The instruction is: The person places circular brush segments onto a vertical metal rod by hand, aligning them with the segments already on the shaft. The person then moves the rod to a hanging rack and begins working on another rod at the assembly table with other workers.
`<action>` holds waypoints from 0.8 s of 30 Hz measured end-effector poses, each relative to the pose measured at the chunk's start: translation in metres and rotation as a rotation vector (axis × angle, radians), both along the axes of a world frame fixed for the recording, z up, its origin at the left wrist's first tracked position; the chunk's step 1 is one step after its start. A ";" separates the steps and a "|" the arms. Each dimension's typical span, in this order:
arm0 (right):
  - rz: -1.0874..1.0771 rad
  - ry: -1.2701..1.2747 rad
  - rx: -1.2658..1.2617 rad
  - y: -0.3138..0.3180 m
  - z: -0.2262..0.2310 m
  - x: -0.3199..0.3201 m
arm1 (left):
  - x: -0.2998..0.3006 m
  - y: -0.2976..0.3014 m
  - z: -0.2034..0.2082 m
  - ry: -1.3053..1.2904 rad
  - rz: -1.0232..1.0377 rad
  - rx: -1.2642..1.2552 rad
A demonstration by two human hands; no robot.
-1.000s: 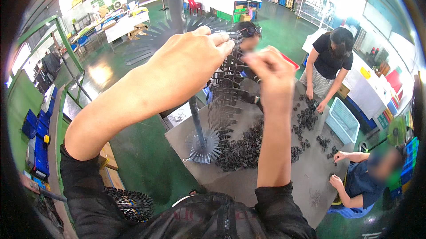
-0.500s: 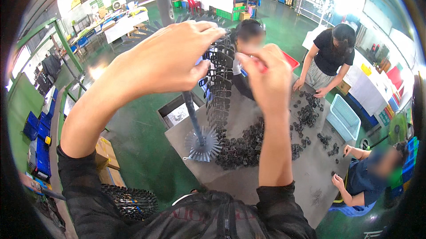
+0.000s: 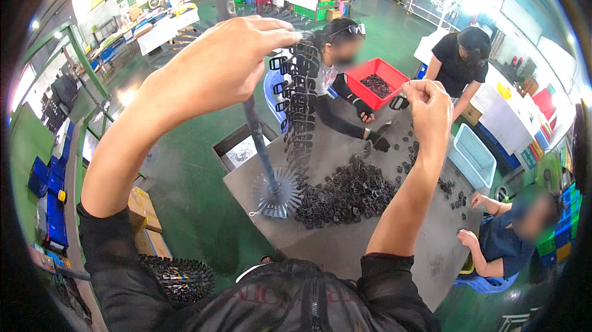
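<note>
My left hand point(image 3: 225, 57) is raised, its fingertips pressed together at the top of a hanging column of black plastic buckles point(image 3: 302, 94); what lies between them is hidden. The column hangs beside a grey upright pole point(image 3: 254, 123), whose lower finned metal disc point(image 3: 277, 195) is just above the table. Off to the right, my right hand point(image 3: 430, 105) pinches a small black buckle point(image 3: 399, 103) between thumb and fingertips, apart from the column. Below both hands, a heap of loose black buckles point(image 3: 354, 190) covers part of the grey table point(image 3: 327, 245).
Across the table a co-worker's gloved hand point(image 3: 379, 142) is near the buckles, beside a red basket point(image 3: 396, 75). Two more people are at the right, one standing and one seated. A light-blue basket point(image 3: 473, 156) sits at the right edge. Cardboard boxes point(image 3: 147, 211) are at lower left.
My right hand has moved right, away from the hanging column, and now shows a buckle in its fingers. The left thumb has drawn back. The far co-worker's arms now reach over the table.
</note>
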State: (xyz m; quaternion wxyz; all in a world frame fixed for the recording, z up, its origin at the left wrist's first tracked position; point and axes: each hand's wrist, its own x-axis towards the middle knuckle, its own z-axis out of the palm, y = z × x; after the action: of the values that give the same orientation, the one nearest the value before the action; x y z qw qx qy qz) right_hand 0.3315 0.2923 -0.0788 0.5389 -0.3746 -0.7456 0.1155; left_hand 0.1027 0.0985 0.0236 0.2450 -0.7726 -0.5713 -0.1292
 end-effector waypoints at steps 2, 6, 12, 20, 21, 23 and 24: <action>-0.207 -0.158 0.109 -0.007 0.002 -0.008 | 0.000 -0.005 0.002 -0.044 0.028 -0.045; 0.318 0.128 0.223 -0.045 0.011 -0.060 | 0.012 -0.006 0.006 -0.044 0.039 -0.055; 0.151 0.127 0.466 -0.071 0.013 -0.108 | 0.030 0.010 0.006 0.061 0.209 -0.098; 0.414 0.307 -0.004 -0.016 0.005 -0.039 | 0.013 0.011 -0.001 0.089 0.112 0.018; 0.236 0.170 -0.002 -0.009 0.007 -0.030 | 0.009 0.009 -0.002 0.080 0.064 0.039; -0.103 -0.118 0.084 -0.004 0.005 -0.022 | 0.003 0.007 -0.006 0.024 0.051 -0.012; -0.017 -0.066 0.152 -0.009 0.008 -0.023 | 0.002 0.006 -0.003 -0.001 0.038 -0.027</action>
State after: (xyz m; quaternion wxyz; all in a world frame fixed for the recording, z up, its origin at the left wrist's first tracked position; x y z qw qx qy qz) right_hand 0.3089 0.2833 -0.0705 0.5421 -0.3426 -0.7662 0.0413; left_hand 0.1051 0.1041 0.0203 0.2368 -0.7646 -0.5878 -0.1171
